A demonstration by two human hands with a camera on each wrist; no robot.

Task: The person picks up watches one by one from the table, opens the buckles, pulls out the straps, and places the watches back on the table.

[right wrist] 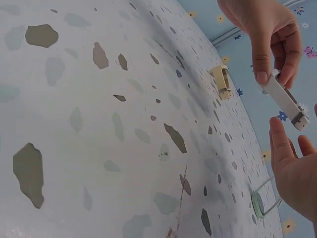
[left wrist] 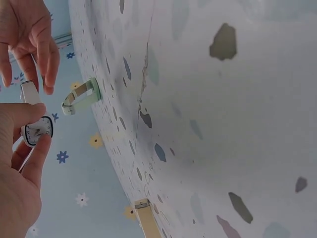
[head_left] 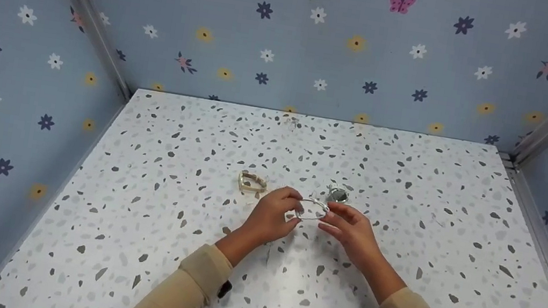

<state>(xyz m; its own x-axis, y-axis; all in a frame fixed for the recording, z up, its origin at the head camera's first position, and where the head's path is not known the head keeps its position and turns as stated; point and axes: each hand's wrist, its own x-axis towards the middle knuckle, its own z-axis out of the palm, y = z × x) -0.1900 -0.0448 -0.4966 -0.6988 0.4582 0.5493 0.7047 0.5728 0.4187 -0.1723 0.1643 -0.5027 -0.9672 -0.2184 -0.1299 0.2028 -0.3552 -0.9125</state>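
My left hand (head_left: 273, 215) pinches a white wristwatch (head_left: 312, 219) at its case, thumb on one side and fingers on the other. In the left wrist view the round white dial (left wrist: 35, 132) shows between those fingers. The strap forms a closed-looking loop in the head view. Its buckle end (right wrist: 300, 120) points toward my right hand (head_left: 349, 229). The right hand's fingers are spread and fairly straight, with the fingertips right at the strap's end. Both hands are raised above the table.
A tan wristwatch (head_left: 251, 183) lies on the speckled white table (head_left: 168, 279) beyond my left hand. A pale green wristwatch (left wrist: 89, 99) stands on its side just beyond my right hand. Blue flowered panels (head_left: 303, 33) enclose the table's back and sides.
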